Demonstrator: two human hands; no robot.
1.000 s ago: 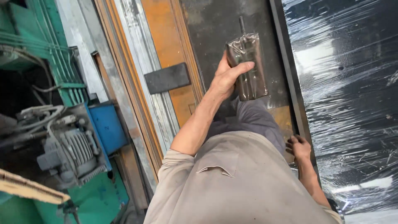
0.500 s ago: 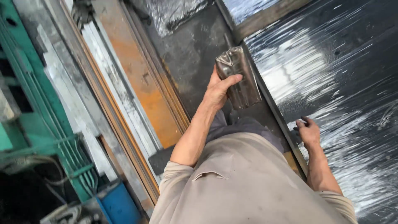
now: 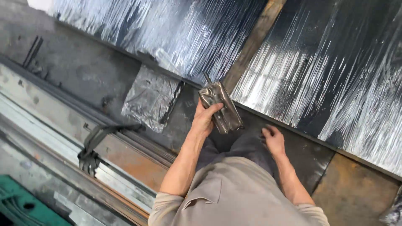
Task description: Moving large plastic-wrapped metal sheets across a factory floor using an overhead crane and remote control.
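My left hand [image 3: 206, 119] is closed around a shiny grey flat packet [image 3: 224, 109] with a thin stem at its top end, and holds it upright in front of my grey shirt [image 3: 234, 196]. My right hand [image 3: 274, 140] rests palm down with its fingers apart on the dark metal surface [image 3: 305, 155], close below the edge of the big glossy black wrapped sheets [image 3: 335, 71]. It holds nothing. The packet hangs just over that edge.
A wooden strip [image 3: 255, 39] runs between two wrapped sheets. A crumpled piece of silvery film [image 3: 148, 98] lies on the dark floor to the left. Rusty steel rails [image 3: 125, 159] with a dark strap [image 3: 94, 146] run diagonally; green machinery [image 3: 25, 207] is at the bottom left.
The view has swung away from the green machine toward the wrapped sheets. My left hand keeps hold of the packet. My right hand has shifted from the sheet's edge onto the dark surface.
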